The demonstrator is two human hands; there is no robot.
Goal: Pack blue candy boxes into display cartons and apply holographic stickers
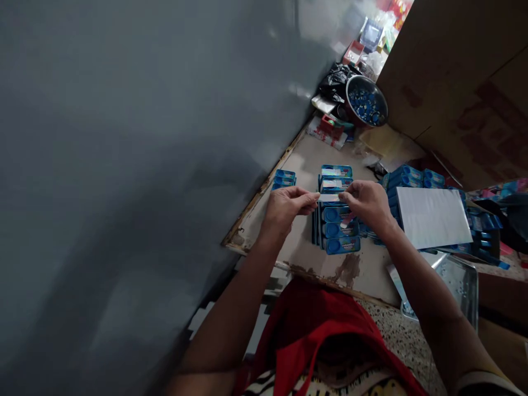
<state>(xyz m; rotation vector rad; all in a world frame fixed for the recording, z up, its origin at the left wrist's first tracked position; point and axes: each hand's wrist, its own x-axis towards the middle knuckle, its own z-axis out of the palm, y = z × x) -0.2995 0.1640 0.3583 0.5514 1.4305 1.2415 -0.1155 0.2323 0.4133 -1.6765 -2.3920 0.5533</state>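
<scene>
Between my two hands a small pale sticker strip [329, 198] is stretched level over a row of blue printed packs. My left hand [289, 206] pinches its left end, and my right hand [366, 203] pinches the right end. Beneath them the blue packs [342, 245] stand stacked in a column on the table. Pale strips lie across a couple of the packs farther back. Another bit of pale strip [348, 221] hangs below my right fingers; whether it is attached to them I cannot tell.
A few more blue packs [284, 177] sit by the wall at left. At right, a white sheet [435, 217] rests over many blue packs, beside a metal tray [464, 286]. A pot [367, 102] of blue pieces stands at the back, near a large cardboard box [462, 82].
</scene>
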